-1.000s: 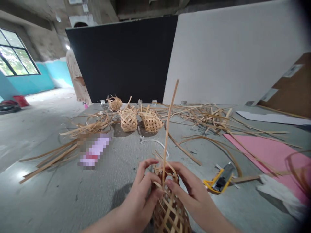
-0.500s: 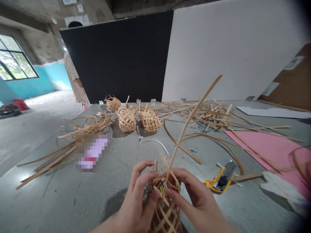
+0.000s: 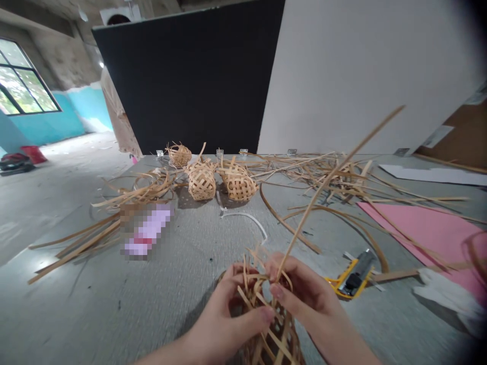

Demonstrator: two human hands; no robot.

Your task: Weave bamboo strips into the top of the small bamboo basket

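Observation:
A half-woven bamboo basket stands at the near edge of the grey table, loose strip ends sticking up from its rim. My left hand clasps its left side, thumb pressed across the weave. My right hand pinches the base of one long bamboo strip, which slants up and to the right from the basket's rim.
Three small finished woven baskets sit at the table's far side among heaps of loose bamboo strips. A yellow utility knife lies right of my hands, a pink sheet beyond it. A person stands past the far left corner.
The long strip has swung from nearly upright to leaning far right. Both hands have closed in tighter on the basket's rim.

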